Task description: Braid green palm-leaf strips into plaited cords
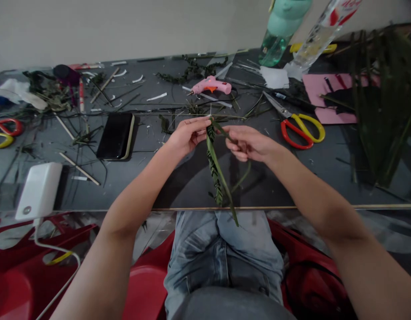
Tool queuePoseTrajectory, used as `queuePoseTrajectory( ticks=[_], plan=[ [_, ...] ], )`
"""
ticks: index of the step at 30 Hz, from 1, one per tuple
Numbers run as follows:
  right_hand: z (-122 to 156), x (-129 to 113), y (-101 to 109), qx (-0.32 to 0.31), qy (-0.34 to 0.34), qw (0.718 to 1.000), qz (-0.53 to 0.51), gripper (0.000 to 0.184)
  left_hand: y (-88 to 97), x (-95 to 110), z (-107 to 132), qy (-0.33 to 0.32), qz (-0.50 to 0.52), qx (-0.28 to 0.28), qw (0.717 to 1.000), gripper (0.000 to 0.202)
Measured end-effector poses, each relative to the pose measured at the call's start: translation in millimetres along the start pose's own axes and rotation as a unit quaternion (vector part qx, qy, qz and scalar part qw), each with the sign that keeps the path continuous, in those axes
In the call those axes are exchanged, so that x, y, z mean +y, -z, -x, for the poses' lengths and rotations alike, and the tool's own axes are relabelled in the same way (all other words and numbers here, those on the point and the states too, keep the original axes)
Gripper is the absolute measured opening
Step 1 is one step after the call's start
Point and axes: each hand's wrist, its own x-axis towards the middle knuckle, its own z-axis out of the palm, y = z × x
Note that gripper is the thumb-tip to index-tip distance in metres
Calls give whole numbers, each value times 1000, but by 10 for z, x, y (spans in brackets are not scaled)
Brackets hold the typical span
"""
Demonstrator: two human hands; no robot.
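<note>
Over the middle of the dark table, my left hand pinches the top of a braided green leaf strip that hangs down toward my lap. My right hand is closed on a loose green leaf blade from the same braid, fingers curled around it just right of the plait. The two hands are close together, a few centimetres apart, with the braid between them.
A pink glue gun lies behind the hands. Red-and-yellow scissors sit at the right, another pair at far left. A black phone, a white power bank, two bottles, pink paper and palm leaves surround them.
</note>
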Motion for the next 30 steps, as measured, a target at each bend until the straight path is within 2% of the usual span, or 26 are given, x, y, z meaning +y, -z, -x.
queuePoseTrajectory(
  ticks=[4, 6, 8, 9, 11, 12, 13, 15, 17, 20, 23, 26, 30],
  plan=[
    [166, -252, 155, 34, -20, 996, 83, 51, 78, 6, -74, -7, 20, 6, 1000, 7],
    [213, -328, 271, 46, -28, 988, 143, 55, 95, 0, -100, 16, 26, -6, 1000, 6],
    [191, -308, 370, 78, -26, 968, 239, 49, 82, -22, -109, 46, 28, -16, 998, 6],
    [152, -260, 401, 117, -8, 949, 293, 41, 67, -39, -109, 56, 28, -18, 998, 8],
    [41, -119, 412, 256, 111, 887, 367, 22, 27, -82, -102, 63, 28, -17, 997, 11],
    [-15, -42, 390, 294, 162, 869, 362, 17, 7, -103, -97, 63, 27, -16, 998, 12],
    [-61, 27, 355, 304, 197, 861, 358, 14, -10, -122, -92, 62, 25, -14, 998, 12],
    [-102, 124, 262, 278, 233, 846, 390, 16, -35, -148, -85, 53, 24, -5, 998, 12],
    [-80, 161, 177, 231, 273, 815, 457, 29, -47, -158, -80, 43, 26, -2, 999, 12],
    [-23, 170, 123, 211, 319, 731, 565, 38, -56, -167, -77, 29, 23, -6, 999, 9],
    [-37, 206, 141, 243, 335, 669, 617, 24, -69, -185, -69, 11, 20, 8, 1000, 8],
    [-91, 260, 155, 262, 344, 640, 635, 17, -84, -201, -53, 11, 30, 25, 999, 9],
    [-116, 285, 129, 269, 356, 612, 653, 20, -88, -207, -37, 5, 21, 26, 999, 16]
  ],
)
